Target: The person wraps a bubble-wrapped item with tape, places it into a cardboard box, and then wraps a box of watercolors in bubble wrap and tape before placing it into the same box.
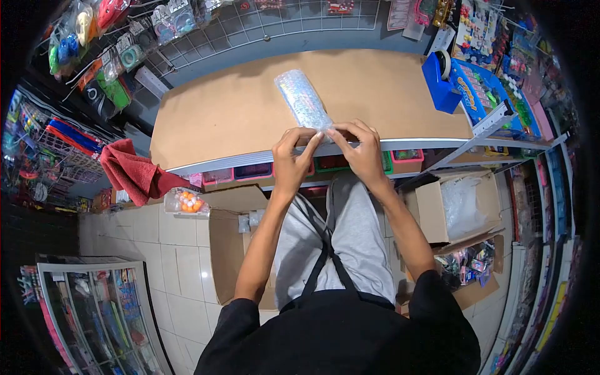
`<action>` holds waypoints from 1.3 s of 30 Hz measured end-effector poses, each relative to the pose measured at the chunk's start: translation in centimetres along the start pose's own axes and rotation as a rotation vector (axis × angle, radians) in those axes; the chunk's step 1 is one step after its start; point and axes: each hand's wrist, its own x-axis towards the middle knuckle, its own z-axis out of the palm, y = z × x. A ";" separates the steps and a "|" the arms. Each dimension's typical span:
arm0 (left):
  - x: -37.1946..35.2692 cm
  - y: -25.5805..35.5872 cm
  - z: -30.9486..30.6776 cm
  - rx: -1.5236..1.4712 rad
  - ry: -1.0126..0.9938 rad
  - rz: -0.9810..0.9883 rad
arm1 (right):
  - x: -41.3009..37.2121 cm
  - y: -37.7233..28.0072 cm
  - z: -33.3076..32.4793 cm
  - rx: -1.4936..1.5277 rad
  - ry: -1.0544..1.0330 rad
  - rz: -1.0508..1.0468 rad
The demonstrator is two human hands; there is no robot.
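Observation:
A long clear plastic packet [301, 100] with pale bluish-white contents lies slantwise on the brown tabletop [219, 100], its near end at the table's front edge. Both hands meet at that near end. My left hand [292, 156] pinches the left side of the packet's end between thumb and fingers. From the right, my right hand [361, 150] pinches the same end, its thumb and forefinger close to the left thumb. What exactly is printed on or inside the packet is too small to tell.
On the table's right stand a blue tape dispenser [442, 81] and a blue display box [481, 94]. A red cloth [134, 172] hangs at the left corner. Open cartons, one with clear plastic bags [465, 206], stand on the floor. Wire racks hold packaged goods behind.

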 end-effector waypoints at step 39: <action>1.0 -1.8 -2.2 0.473 -0.234 0.505 | 3.6 -0.7 0.2 -0.035 -0.197 0.180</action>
